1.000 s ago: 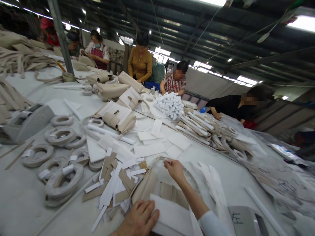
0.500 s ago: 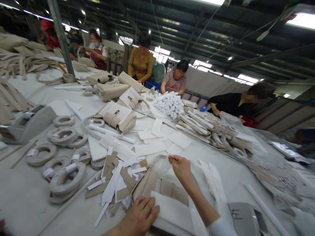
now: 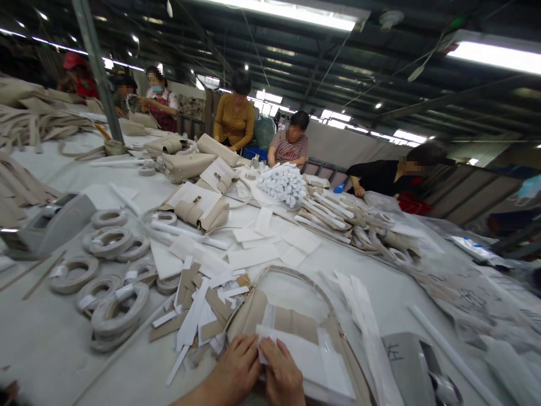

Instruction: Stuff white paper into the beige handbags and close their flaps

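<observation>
**Both hands on the white sheet atop the handbag**

The left hand (image 3: 236,369) and right hand (image 3: 282,376) lay side by side at the near end of the beige handbag (image 3: 253,316). Their fingers were stretched almost straight and pressed on the near corner of a white sheet (image 3: 306,361) that rested on it. Neither hand was closed around anything.

The sheet looked thin, light and floppy, likely to crease, so it was best lifted by an edge or corner with both hands. The handbag seemed soft-sided but held its shape. Its arched handle (image 3: 296,277) at the far end offered the firmest hold.

Whether the sheet went inside the handbag or only lay over it could not be told, and the inside was hidden.

Left of the handbag lay loose paper and card strips (image 3: 198,316) and coiled straps (image 3: 118,307) on the bench (image 3: 51,349). A grey box (image 3: 401,361) sat to the right, its contents unclear.
</observation>
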{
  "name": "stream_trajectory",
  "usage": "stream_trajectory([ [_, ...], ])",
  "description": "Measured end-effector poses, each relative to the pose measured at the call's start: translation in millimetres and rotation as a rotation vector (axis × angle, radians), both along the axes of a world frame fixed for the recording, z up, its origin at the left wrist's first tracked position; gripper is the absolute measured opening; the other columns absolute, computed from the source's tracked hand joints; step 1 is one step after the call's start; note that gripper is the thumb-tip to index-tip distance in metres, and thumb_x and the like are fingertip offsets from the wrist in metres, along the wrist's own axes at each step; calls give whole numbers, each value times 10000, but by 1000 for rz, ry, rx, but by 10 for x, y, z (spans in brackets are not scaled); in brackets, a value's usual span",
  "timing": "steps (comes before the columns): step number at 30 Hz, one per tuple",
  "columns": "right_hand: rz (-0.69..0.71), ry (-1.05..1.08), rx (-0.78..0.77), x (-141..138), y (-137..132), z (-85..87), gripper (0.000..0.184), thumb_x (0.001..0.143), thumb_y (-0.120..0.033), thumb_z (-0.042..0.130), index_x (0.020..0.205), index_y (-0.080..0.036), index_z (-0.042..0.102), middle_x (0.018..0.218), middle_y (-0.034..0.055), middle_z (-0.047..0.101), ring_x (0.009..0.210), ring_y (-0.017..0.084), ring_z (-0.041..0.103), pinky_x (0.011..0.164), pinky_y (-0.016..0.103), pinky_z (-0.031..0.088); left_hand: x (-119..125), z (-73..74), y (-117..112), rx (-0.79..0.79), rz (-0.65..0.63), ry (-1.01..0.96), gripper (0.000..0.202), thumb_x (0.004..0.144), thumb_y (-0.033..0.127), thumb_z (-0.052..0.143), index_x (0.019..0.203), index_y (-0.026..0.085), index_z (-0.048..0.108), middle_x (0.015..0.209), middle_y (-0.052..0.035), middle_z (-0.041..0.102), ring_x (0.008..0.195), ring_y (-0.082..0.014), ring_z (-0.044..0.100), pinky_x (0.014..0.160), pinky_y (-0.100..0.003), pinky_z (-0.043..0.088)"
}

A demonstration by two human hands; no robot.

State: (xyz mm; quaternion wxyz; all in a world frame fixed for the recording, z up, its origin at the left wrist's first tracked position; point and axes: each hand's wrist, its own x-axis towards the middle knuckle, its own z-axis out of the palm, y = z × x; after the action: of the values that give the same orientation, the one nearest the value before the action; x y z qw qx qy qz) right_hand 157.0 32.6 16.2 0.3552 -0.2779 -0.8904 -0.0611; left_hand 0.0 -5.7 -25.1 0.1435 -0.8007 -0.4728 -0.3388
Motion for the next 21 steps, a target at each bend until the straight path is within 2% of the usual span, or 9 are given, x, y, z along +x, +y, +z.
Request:
stream_trajectory([
  [5,21,34,-27,81,-12,-10,526,825,-33,379,1270,-254,552,1009,17,728,875,164,701,839,321,583,-18,-50,-30,-45,-3,-9,338,899,99,359,1176,125,550,1174,-101,618,1112,-205,538,964,-363,428],
  [10,86,38,14,108,-32,-11,583,806,10,379,1324,-228,496,1023,26,725,922,158,690,868,309,567,-55,-78,-52,-147,-40,-12,491,804,18,344,1277,94,454,1253,-132,584,1176,-204,515,963,-358,450],
  [15,97,34,46,68,-45,30,581,797,20,340,1327,-173,480,1026,70,721,962,173,678,873,332,566,-81,10,-52,-142,-70,-73,533,797,15,374,1318,127,392,1421,-202,407,1203,-225,497,891,-356,483],
  [21,105,18,-8,53,-74,89,498,792,15,360,1194,-180,580,989,57,730,972,163,673,895,332,557,-100,34,-52,-174,-75,24,453,868,50,359,1305,127,448,1288,-127,572,1225,-238,482,935,-378,439],
])
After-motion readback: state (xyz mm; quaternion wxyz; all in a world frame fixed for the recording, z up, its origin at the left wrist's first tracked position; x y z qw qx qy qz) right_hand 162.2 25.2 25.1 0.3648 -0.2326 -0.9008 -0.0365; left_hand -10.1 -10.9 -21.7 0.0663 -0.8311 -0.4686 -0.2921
